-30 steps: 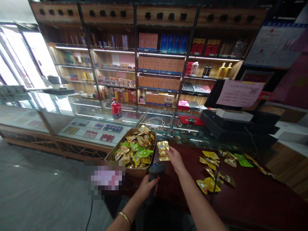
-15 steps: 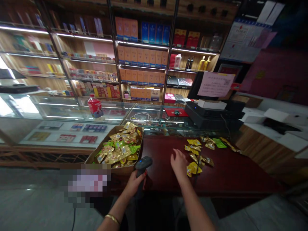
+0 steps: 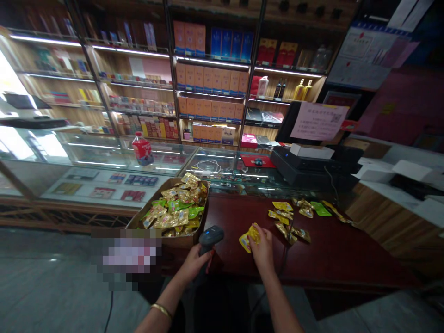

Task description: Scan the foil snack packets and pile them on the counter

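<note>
My left hand [image 3: 194,264] is wrapped round the handle of a dark barcode scanner [image 3: 211,236], whose head points to the right over the table. In my right hand [image 3: 262,249] is a small yellow snack packet [image 3: 249,238], pinched by the fingers just above the dark red tabletop [image 3: 229,208]. Left of the scanner stands an open cardboard box [image 3: 185,240] heaped with gold, yellow and green packets [image 3: 176,210]. To the right of my right hand, several loose packets [image 3: 282,216] lie scattered, with a green packet [image 3: 321,209] farther back.
Glass display counters [image 3: 93,157] run behind the table, with a red bottle [image 3: 142,149] on top. A black cash drawer [image 3: 308,169], a monitor with a pink paper [image 3: 317,121] and a mouse on a red mat [image 3: 255,161] stand at the back right. Stocked shelves line the wall.
My right hand has picked up the yellow packet from the near end of the loose packets and brought it left, towards the scanner. My left hand still grips the scanner. The view has shifted slightly.
</note>
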`<state>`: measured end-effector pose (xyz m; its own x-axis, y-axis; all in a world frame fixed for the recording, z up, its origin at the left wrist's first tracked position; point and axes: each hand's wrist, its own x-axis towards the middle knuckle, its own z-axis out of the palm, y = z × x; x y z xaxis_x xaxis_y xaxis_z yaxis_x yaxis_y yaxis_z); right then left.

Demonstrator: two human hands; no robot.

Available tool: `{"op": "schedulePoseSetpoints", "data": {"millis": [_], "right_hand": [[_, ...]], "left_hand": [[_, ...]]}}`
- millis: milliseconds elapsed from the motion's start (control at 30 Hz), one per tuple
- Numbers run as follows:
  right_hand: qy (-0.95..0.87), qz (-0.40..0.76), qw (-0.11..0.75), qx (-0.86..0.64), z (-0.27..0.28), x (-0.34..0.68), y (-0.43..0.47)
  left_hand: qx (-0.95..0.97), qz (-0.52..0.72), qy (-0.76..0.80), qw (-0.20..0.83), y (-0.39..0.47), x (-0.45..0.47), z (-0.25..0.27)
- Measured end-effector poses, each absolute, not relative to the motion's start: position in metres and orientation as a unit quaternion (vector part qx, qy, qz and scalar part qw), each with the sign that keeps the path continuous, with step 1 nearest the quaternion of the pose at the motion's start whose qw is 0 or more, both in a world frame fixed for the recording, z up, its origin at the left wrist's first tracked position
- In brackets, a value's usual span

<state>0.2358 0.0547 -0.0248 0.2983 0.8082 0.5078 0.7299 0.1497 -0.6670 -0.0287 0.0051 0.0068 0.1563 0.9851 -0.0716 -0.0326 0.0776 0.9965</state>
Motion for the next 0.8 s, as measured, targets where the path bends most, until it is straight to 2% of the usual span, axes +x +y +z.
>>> {"op": "schedulePoseSetpoints", "data": {"millis": [233, 467, 800], "right_hand": [[-0.558, 0.059, 0.569, -0.601, -0.020, 0.219, 0.063], [-0.549, 0.069, 0.584, -0.594, -0.020, 0.219, 0.061], [-0.502, 0.126, 0.596, -0.614, -0.029, 0.230, 0.067]], "left_hand": [[0.536, 0.424, 0.446, 0.578, 0.007, -0.030, 0.005], [0.557, 0.383, 0.452, 0.581, 0.006, -0.031, 0.010], [0.557, 0.392, 0.443, 0.582, 0.004, -0.029, 0.011]]}}
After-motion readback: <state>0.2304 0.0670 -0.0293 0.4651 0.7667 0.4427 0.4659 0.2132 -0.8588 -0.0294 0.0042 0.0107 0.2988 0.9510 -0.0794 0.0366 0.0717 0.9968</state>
